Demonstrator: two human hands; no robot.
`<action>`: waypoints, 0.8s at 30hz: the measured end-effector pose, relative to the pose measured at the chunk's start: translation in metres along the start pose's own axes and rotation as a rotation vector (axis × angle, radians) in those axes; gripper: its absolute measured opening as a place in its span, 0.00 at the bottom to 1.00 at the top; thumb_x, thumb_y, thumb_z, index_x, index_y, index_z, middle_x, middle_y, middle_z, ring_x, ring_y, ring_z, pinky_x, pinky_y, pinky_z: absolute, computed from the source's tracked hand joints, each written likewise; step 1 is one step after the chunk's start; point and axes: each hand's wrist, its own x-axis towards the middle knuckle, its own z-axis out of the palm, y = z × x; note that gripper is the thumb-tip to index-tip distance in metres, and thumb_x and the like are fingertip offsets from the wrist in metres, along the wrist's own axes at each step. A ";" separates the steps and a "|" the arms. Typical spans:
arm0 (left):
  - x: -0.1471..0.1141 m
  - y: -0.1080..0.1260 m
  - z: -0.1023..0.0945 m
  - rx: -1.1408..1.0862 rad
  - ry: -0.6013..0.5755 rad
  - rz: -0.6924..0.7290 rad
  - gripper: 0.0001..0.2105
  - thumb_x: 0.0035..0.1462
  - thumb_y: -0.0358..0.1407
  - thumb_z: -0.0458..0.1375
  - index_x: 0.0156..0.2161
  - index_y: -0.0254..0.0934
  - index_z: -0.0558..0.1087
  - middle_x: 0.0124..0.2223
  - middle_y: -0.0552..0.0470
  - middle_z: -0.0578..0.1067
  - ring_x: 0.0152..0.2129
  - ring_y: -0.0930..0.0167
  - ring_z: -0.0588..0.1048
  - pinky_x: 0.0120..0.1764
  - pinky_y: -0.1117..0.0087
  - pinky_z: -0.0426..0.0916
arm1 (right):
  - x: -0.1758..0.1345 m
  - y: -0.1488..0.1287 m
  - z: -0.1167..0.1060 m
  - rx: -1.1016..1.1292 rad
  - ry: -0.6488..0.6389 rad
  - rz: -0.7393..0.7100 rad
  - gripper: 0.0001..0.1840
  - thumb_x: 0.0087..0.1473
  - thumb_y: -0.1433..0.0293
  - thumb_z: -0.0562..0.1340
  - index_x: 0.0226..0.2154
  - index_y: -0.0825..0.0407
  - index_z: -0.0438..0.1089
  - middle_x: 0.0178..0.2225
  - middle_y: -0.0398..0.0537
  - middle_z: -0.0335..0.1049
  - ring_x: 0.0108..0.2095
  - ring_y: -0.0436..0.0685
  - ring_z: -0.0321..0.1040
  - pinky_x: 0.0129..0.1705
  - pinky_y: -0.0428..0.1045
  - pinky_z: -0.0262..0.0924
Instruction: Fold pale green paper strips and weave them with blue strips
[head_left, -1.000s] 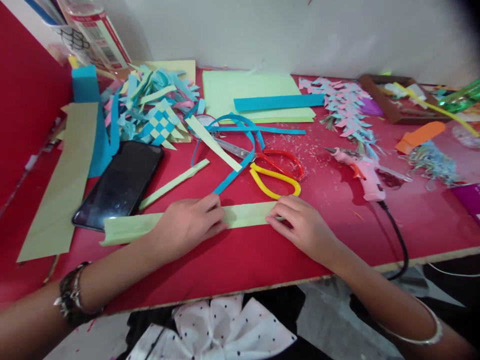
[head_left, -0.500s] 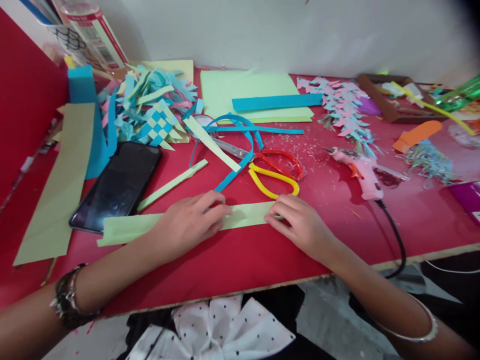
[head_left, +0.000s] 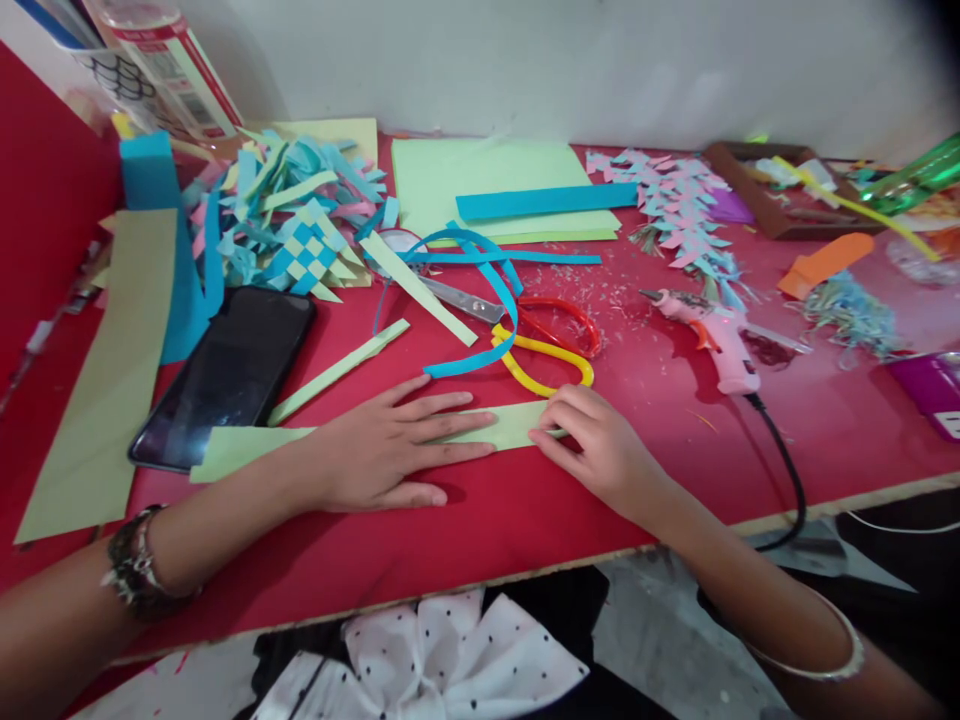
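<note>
- Pale green paper strip (head_left: 517,425) lay lengthwise on the red counter (head_left: 517,520), its left end by the phone (head_left: 225,375).
- Left hand (head_left: 382,445) rested palm down across it, fingers spread.
- Right hand (head_left: 589,435) pinched its right end.
- Scissors (head_left: 581,373) (one handle yellow, the other red) lay just beyond, a curled blue strip (head_left: 465,369) crossing them.
- Pink glue gun (head_left: 724,345) lay farther right; a heap of coloured paper pieces (head_left: 300,190) sat behind the phone.
</note>
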 end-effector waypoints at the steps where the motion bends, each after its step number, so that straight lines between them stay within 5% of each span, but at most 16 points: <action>1: 0.000 0.000 0.000 -0.002 -0.010 0.002 0.25 0.59 0.46 0.43 0.60 0.48 0.44 0.63 0.56 0.47 0.60 0.69 0.43 0.58 0.60 0.33 | -0.001 0.000 0.000 0.010 0.012 0.008 0.09 0.55 0.70 0.53 0.24 0.53 0.59 0.27 0.46 0.59 0.29 0.52 0.57 0.33 0.48 0.53; 17: 0.000 -0.001 0.000 0.012 -0.003 -0.006 0.25 0.58 0.48 0.42 0.60 0.48 0.46 0.63 0.57 0.48 0.60 0.68 0.44 0.58 0.62 0.33 | -0.015 -0.001 0.001 -0.079 0.155 0.222 0.11 0.53 0.66 0.55 0.23 0.52 0.60 0.28 0.46 0.61 0.32 0.55 0.59 0.35 0.50 0.53; 24: 0.000 -0.001 0.001 0.046 0.018 0.005 0.26 0.58 0.48 0.43 0.60 0.48 0.46 0.63 0.58 0.47 0.59 0.68 0.45 0.58 0.63 0.33 | -0.019 -0.001 -0.001 -0.210 0.218 0.201 0.06 0.52 0.67 0.56 0.28 0.53 0.62 0.31 0.49 0.63 0.34 0.56 0.61 0.37 0.52 0.57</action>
